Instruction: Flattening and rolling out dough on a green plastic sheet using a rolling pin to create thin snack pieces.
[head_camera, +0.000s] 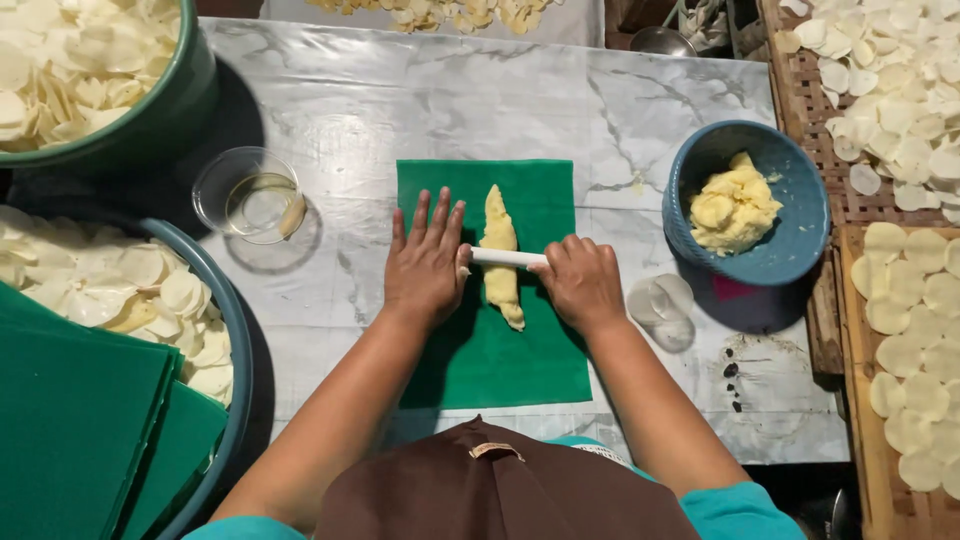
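A long strip of pale yellow dough (499, 232) lies on a green plastic sheet (520, 350) spread over the marble tabletop (400, 100). A thin white rolling pin (505, 258) crosses the middle of the dough. My left hand (428, 262) lies flat with fingers spread on the pin's left end. Over the pin's right end my right hand (580, 280) is curled. Both hands press the pin down on the dough.
A blue bowl (790, 255) of yellow dough stands at the right, thin clear discs (662, 305) beside it. A glass bowl of oil (255, 195) sits to the left. Green tubs (195, 85) of pale round chips and stacked green sheets (80, 420) fill the left; woven trays (810, 110) of flat discs line the right.
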